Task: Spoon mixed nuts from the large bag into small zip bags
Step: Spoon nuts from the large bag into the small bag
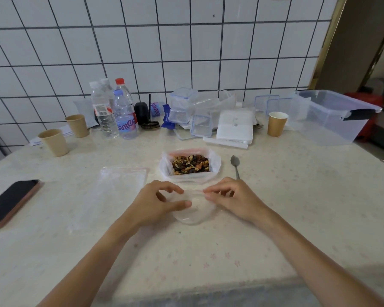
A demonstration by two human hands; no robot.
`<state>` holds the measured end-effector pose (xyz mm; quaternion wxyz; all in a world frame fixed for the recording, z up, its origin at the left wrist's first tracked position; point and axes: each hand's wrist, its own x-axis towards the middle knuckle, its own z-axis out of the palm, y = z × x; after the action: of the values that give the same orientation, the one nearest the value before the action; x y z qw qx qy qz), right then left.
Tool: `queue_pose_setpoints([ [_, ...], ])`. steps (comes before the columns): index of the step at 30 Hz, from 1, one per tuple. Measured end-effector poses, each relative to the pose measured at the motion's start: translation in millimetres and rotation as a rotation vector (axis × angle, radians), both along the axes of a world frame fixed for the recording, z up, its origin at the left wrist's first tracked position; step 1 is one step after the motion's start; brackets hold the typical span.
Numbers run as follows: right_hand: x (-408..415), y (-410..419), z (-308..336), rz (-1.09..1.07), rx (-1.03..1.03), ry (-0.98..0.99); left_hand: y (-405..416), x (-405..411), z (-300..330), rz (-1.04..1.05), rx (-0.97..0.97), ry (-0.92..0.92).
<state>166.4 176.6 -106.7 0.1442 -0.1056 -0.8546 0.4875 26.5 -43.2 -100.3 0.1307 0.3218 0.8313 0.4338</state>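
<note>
White tiled wall behind, pale speckled table (275, 207) in front of us, back edge crowded with water bottles (113, 111), paper cups (53, 142), stacked clear containers (182, 107) and a big lidded storage box (333, 116). Phone (11, 201) lies face up at far left, well apart from the work. Centre of the table: large bag (191, 165) of mixed nuts, its mouth rolled down and standing open toward us, probably so a spoon can dip straight in. Spoon (235, 165) rests just right of that bag, bowl away from us, handle pointing to our right hand, untouched. A flat stack of spare zip bags (123, 180) sits left of the nuts, within easy reach. Between the two hands, close to us, we have one small zip bag (192, 209), clear and empty as far as we can tell. Left hand (162, 201) pinches its left top edge, thumb below and fingers curled above; right hand (227, 196) pinches the right top edge with curled fingertips. Both grips look light, narrow pinches on the film, not fists. We judge we are pulling the seal apart to open the mouth before any scooping. Thin film is slippery and clings, so the lips may resist separating. No nuts in any small bag yet; filling has not begun.
</note>
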Motion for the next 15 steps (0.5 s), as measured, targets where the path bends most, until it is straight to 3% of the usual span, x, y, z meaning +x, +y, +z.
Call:
queue_pose_setpoints([
  [2, -1.2, 2.5, 3.7, -0.091, -0.063, 0.084, 2.0, 1.0, 2.2, 0.067, 0.1, -0.053],
  [4, -4.9, 7.8, 5.4, -0.244, 0.0, 0.095, 5.7, -0.4, 5.0, 0.137, 0.181, -0.058],
  [10, -15.7, 32.2, 8.7, -0.571, 0.547, -0.358, 20.6, -25.1, 8.5, 0.33, 0.263, 0.051],
  [13, -25.0, 28.0, 4.8, -0.616, 0.67, -0.355, 33.1, -40.8, 4.8, 0.43, 0.227, 0.15],
  [15, -31.9, 28.1, 5.7, -0.636, 0.642, -0.363, 42.2, -50.4, 1.5, 0.449, 0.236, 0.153],
])
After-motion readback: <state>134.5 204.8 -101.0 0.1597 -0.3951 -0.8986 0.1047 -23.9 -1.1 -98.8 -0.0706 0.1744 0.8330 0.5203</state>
